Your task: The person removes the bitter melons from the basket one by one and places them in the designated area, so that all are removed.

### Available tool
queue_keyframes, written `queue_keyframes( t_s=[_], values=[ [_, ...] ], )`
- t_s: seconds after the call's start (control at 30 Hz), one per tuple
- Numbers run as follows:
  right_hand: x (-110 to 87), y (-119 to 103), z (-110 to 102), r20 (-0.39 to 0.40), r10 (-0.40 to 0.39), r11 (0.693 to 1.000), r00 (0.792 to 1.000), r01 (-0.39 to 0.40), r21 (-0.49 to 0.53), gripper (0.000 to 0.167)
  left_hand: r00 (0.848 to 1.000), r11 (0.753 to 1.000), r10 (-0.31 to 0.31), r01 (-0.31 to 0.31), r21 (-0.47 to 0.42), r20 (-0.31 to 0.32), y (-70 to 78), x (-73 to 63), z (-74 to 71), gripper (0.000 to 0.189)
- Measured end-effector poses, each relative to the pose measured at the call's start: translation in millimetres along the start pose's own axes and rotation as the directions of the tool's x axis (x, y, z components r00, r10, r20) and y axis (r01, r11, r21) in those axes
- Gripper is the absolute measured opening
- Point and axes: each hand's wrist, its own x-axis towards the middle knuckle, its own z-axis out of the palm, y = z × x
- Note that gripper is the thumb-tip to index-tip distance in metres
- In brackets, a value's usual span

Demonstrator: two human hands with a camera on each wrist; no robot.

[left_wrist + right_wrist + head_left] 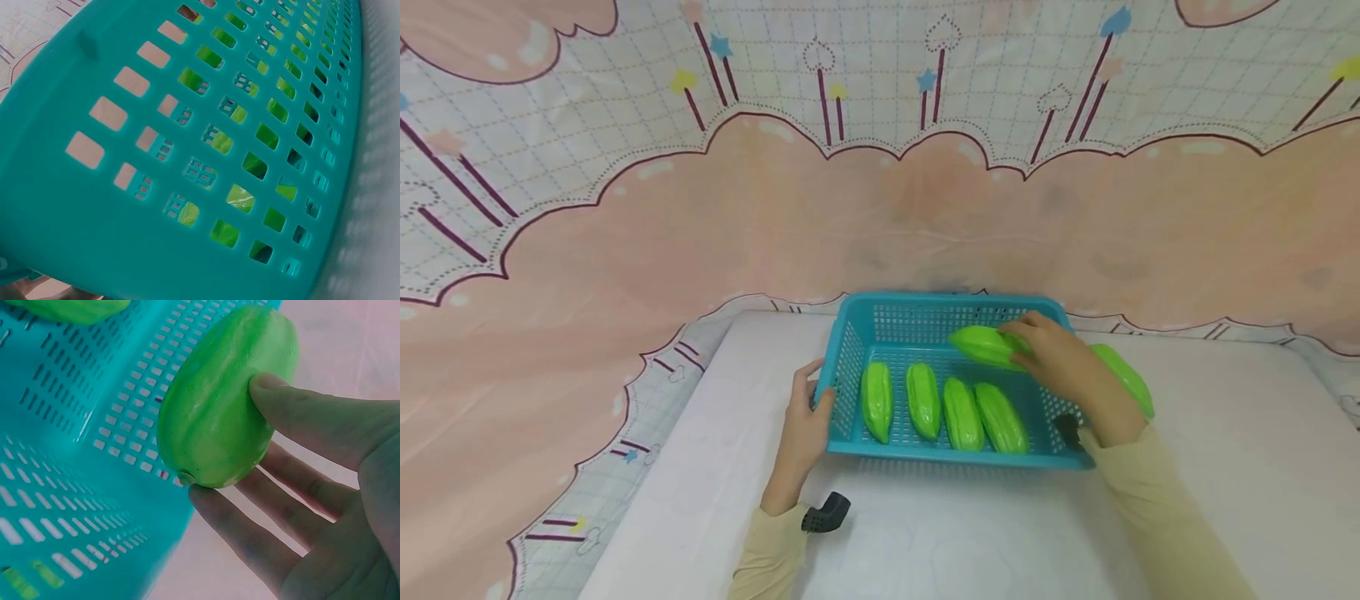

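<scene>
A turquoise plastic basket (917, 455) stands on the white table, its walls pierced with small holes. My left hand (805, 425) grips its left end at the rim; in the left wrist view the perforated wall (156, 244) covers most of that hand. My right hand (1056, 358) holds a bright green, ridged, papaya-like fruit (983, 345) over the basket's back right part. Thumb on one side and fingers on the other pinch this fruit (219, 406) in the right wrist view. Several similar fruits (922, 400) lie side by side on the basket floor.
Another green fruit (1123, 379) lies on the table right of the basket, partly behind my right forearm. A patterned cloth (880, 217) hangs behind the table (955, 542). Black wrist devices (826, 512) sit at both sleeves.
</scene>
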Motion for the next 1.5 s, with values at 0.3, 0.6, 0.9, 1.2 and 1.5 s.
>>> queue_keyframes(
  t_s=[0.3,0.6,0.9,1.2,1.5],
  values=[
    [-13.9,3,-5,-0.022,0.031,1.0,0.999,-0.031,0.006,0.039,1.0,1.0,0.014,-0.014,-0.006,0.012,-0.1,0.4,-2.1,0.049],
    [-25.4,3,-16,-0.022,0.069,0.997,0.997,-0.07,-0.024,0.04,1.0,1.0,0.005,-0.005,0.011,0.008,-0.2,-0.1,-0.1,0.049],
    [-34.3,6,-22,-0.01,0.118,0.993,0.993,-0.118,-0.026,0.042,1.0,1.0,0.006,-0.006,0.006,0.005,0.5,-1.6,-0.5,0.049],
    [-41.9,13,-29,-0.011,0.155,0.988,0.988,-0.155,-0.023,0.044,1.0,1.0,0.014,-0.014,0.007,0.017,-1.7,2.0,-0.3,0.05],
    [-51.1,19,-36,-0.039,0.169,0.986,0.985,-0.17,-0.003,0.045,1.0,1.0,0.008,-0.008,0.006,0.012,-2.0,0.5,-0.6,0.049]
  ],
)
